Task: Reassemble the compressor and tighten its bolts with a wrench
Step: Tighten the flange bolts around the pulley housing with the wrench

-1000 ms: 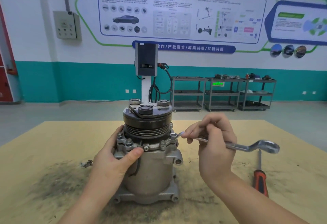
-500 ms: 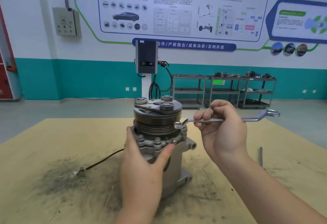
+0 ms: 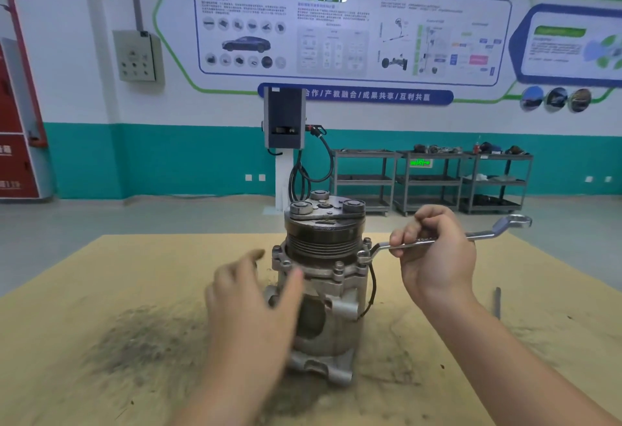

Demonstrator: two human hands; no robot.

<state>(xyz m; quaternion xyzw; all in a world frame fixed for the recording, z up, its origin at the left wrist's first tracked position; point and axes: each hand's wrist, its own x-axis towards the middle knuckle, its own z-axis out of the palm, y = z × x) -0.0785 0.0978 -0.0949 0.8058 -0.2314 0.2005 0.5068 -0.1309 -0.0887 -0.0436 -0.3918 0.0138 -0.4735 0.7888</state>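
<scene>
Compressor (image 3: 323, 277) stands upright mid-surface (image 3: 117, 267). Right hand (image 3: 434, 257) clenches the wrench (image 3: 481, 234), its ring seated on a flange bolt (image 3: 365, 255). Left hand (image 3: 255, 318) is released, blurred beside the housing. Likely heavy, rigid metal; steady it by the body.

Silver-grey compressor (image 3: 323, 291) with dark pulley; chrome wrench (image 3: 437, 239); tan table (image 3: 134, 274), smudged perhaps with black grime
</scene>
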